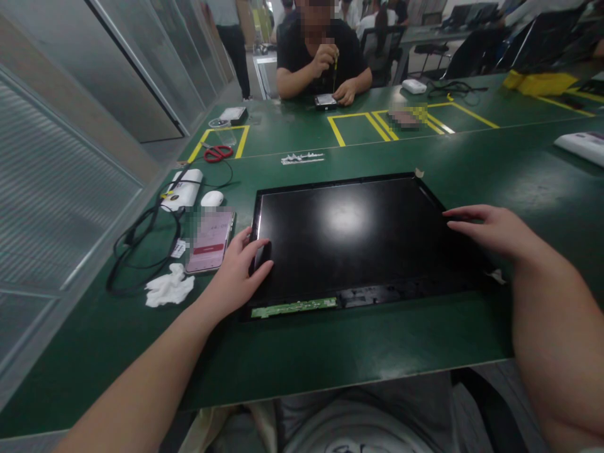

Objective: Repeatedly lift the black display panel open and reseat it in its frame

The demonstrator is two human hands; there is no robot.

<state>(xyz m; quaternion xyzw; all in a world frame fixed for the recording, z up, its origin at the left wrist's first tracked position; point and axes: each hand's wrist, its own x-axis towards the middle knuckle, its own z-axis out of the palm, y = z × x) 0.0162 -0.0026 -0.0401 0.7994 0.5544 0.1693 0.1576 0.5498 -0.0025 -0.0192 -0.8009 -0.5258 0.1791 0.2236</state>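
Observation:
In front of me on the green table lies a black LCD screen panel (pixel 349 245) in a thin frame, its glossy face up with a bright reflection. My left hand (pixel 240 270) rests at the panel's left edge, thumb and fingers spread over the border. At the opposite edge, the stretched fingers of my right hand (pixel 491 229) touch the frame or hover just over it; which, I cannot tell. Along the near edge runs a narrow green circuit board (pixel 295 307). Bits of pale tape stick out at two right-hand corners.
Left of the panel are a phone (pixel 211 242), crumpled tissue (pixel 170 286), a white mouse-shaped item (pixel 212 199), a black cable (pixel 116 264) and red-handled scissors (pixel 218 153). White strips (pixel 302 158) lie beyond the panel. Across the table a person (pixel 323 63) works with a screwdriver on a small drive (pixel 325 100).

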